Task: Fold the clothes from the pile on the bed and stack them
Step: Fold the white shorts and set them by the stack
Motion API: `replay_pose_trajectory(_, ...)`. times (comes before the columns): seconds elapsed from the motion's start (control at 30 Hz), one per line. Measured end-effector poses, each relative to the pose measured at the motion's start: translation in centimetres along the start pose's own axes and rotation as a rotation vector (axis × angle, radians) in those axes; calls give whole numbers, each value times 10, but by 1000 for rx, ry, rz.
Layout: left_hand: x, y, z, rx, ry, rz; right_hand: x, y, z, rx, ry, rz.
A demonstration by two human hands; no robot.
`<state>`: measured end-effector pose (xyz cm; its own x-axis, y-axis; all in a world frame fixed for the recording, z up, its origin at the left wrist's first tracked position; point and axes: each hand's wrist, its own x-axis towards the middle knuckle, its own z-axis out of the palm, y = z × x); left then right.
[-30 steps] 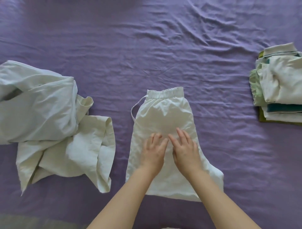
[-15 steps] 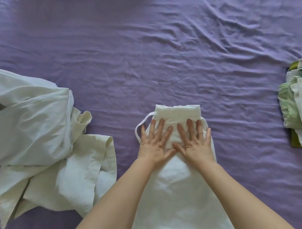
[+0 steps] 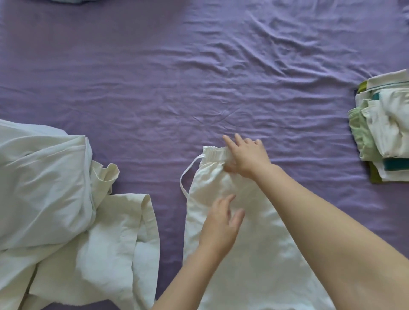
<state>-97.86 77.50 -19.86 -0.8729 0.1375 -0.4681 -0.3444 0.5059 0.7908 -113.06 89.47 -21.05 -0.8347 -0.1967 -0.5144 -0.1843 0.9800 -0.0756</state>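
White drawstring shorts [image 3: 254,254] lie flat on the purple bed sheet [image 3: 199,88], with the elastic waistband [image 3: 213,152] away from me. My right hand [image 3: 245,157] lies over the right end of the waistband, fingers stretched past its far edge and thumb against the cloth below. My left hand [image 3: 221,223] rests on the middle of the shorts with relaxed, spread fingers. A loop of drawstring [image 3: 184,177] sticks out to the left. The pile of unfolded white clothes [image 3: 55,210] lies at the left. The stack of folded clothes [image 3: 385,132] sits at the right edge.
Wrinkled purple sheet stretches across the far half of the bed. A strip of it separates the shorts from the pile, and a wider stretch separates them from the stack. A bluish item [image 3: 66,1] shows at the top left edge.
Both hands were pressed flat side by side just below the waistband. Now my right hand has slid up onto the waistband's right end and my left hand has drawn back to the middle of the shorts.
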Motion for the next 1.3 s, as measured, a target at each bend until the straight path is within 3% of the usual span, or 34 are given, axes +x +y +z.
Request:
replay_pose_trajectory(0.1, -5, 4, -5, -574, -40, -388, -13, -3, -9, -14, 44, 43)
replay_pose_trajectory(0.2, -16, 4, -20, -956, -38, -595, -47, -5, -19, 30, 165, -46)
replay_pose_trajectory(0.3, -28, -3, -39, -1307, -69, -707, -101, -9, -18, 62, 276, -162)
replay_pose_trajectory(0.4, -43, -1, -53, -1453, -134, -695, -160, -16, -1, 83, 304, -219)
replay_pose_trajectory(0.57, -71, 7, -47, -1282, -274, -673, -237, -27, 61, 73, 431, -269)
replay_pose_trajectory(0.7, -101, 1, -20, -967, -134, -635, -268, -27, 103, 156, 464, -260)
replay_pose_trajectory(0.87, -140, -6, -2, -827, -4, -593, -294, -34, 118, 292, 479, -247)
replay_pose_trajectory(0.97, -154, -12, 1, -835, 30, -624, -299, -36, 120, 697, 425, 100)
replay_pose_trajectory(1.07, -166, -19, 2, -918, -52, -621, -299, -34, 115, 1091, 188, 433)
replay_pose_trajectory(1.17, -174, -23, 8, -923, -92, -611, -304, -38, 116, 1316, 114, 447)
replay_pose_trajectory(1.3, -166, -29, 15, -359, 178, -499, -307, -39, 122, 1122, 262, 399)
